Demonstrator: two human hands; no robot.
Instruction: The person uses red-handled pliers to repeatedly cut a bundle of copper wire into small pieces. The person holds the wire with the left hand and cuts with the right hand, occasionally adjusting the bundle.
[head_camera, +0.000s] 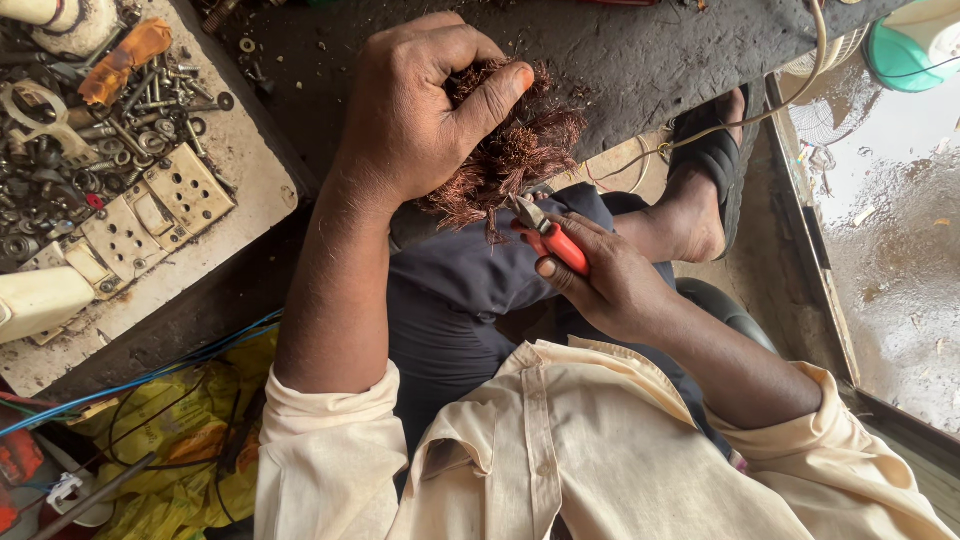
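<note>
My left hand (415, 105) is closed around a tangled bundle of thin copper wire (520, 150), held against the edge of a dark workbench (640, 60). Frayed wire ends hang down from the bundle toward my lap. My right hand (605, 280) grips red-handled cutting pliers (548, 238), whose metal jaws touch the lower fringe of the copper wire. Both forearms come out of rolled cream shirt sleeves.
A tray of screws, bolts and metal parts (90, 110) with beige socket plates (150, 215) lies at the left. Blue and black cables (150, 385) run over yellow bags at the lower left. A foot in a black sandal (705, 165) rests near a wet floor (890, 240).
</note>
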